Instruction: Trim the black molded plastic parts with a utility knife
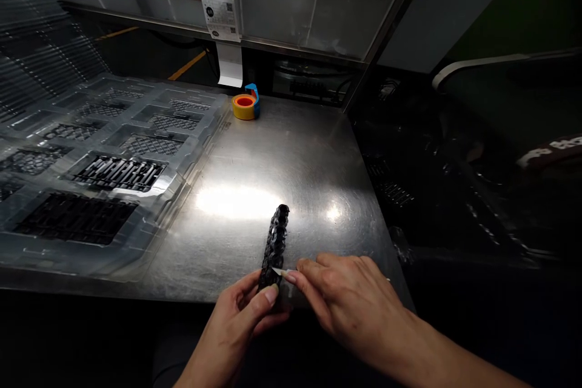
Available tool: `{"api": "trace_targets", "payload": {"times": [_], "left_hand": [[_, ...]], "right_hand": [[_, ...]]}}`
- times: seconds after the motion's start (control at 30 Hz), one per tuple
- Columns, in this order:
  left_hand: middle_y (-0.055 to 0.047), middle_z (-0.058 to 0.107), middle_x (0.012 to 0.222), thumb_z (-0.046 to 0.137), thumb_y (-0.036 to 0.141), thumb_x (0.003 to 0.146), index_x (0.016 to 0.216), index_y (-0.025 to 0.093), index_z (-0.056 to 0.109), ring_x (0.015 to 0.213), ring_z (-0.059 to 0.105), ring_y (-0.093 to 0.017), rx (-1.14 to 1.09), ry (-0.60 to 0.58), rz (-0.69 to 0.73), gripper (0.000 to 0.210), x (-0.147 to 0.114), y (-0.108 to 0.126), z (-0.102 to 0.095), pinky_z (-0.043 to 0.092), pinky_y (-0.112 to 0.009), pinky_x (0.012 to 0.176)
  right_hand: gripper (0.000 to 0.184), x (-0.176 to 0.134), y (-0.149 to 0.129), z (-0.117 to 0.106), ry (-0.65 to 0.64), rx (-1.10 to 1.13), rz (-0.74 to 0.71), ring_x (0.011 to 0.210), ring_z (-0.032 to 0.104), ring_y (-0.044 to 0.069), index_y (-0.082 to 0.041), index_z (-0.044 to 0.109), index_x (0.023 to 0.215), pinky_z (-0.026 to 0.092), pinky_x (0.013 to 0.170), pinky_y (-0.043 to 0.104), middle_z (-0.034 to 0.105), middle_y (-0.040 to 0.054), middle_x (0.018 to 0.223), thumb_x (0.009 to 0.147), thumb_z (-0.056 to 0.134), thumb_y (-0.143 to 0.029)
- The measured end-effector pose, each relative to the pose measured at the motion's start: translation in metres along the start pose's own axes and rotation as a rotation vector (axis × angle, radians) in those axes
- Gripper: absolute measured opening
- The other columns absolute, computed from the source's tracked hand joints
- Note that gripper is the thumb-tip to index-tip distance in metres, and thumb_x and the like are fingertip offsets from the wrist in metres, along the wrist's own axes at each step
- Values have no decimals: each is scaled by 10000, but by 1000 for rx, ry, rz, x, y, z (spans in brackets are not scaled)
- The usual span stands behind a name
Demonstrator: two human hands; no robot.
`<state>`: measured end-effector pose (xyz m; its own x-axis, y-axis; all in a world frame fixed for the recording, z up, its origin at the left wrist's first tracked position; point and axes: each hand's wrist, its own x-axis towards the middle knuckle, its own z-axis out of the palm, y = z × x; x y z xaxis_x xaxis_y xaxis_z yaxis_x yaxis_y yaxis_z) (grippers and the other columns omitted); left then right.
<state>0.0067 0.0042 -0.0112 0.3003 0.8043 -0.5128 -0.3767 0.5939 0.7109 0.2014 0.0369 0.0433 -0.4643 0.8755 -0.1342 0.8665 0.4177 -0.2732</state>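
Gripping the near end of a black strip of parts (pixel 275 245), the left hand (pixel 243 315) is pinching it between thumb and fingers at about 6 o'clock on the steel table (pixel 291 157). The strip is lying on the table, running up toward 12 o'clock, slightly tilted right. The right hand (pixel 350 300) is coming in from 4 o'clock, fingers closed on a small pale blade (pixel 282 271) whose tip is touching the strip just above the left thumb. A clear plastic tray (pixel 109 170) with black parts is sitting at 9 to 10 o'clock. A yellow and orange tape roll (pixel 245 106) is sitting at 12 o'clock, well apart from the hands.
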Motion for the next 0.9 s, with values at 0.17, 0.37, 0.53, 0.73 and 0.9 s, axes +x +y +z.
{"api": "trace_targets", "payload": {"times": [0.17, 0.37, 0.53, 0.73, 0.9], "left_hand": [[-145, 766, 1224, 713, 381, 941, 1253, 164, 742, 1149, 695, -358, -12, 13, 7, 382, 0, 0, 1, 546, -574, 1060], [-127, 742, 1226, 734, 379, 920, 1204, 160, 760, 1048, 721, -323, -27, 73, -24, 360, -1, -3, -1, 564, -549, 1038], [-139, 767, 1173, 753, 383, 906, 1222, 142, 751, 1067, 722, -333, -23, 67, -25, 397, 1, -3, -1, 561, -530, 1039], [-132, 785, 1109, 775, 414, 880, 1189, 136, 755, 1048, 741, -326, -40, 87, -45, 416, 3, -1, -3, 593, -467, 994], [-140, 794, 1039, 920, 476, 701, 1164, 156, 748, 974, 766, -370, 5, 106, -14, 589, -1, -12, -11, 638, -485, 884]], "right_hand": [[416, -2, -2, 11, 228, -71, -75, 529, 525, 174, -228, 702, 888, 198, 568, 349, 625, 10, 672, 1116, 389, -381], [229, -4, 10, 22, 597, -118, -172, 606, 523, 166, -168, 748, 1146, 279, 629, 346, 620, 14, 709, 1073, 566, -286], [367, 13, 5, 28, 189, 797, 290, 591, 506, 126, -200, 614, 821, 360, 551, 252, 559, -42, 675, 935, 726, -530], [515, 50, -1, 40, 179, 1335, 465, 535, 393, 92, -207, 467, 669, 320, 502, 218, 443, -83, 571, 794, 845, -534], [505, 56, 19, 33, 450, 1385, 526, 502, 342, 74, -183, 605, 871, 254, 455, 211, 535, -61, 675, 833, 759, -662]]}}
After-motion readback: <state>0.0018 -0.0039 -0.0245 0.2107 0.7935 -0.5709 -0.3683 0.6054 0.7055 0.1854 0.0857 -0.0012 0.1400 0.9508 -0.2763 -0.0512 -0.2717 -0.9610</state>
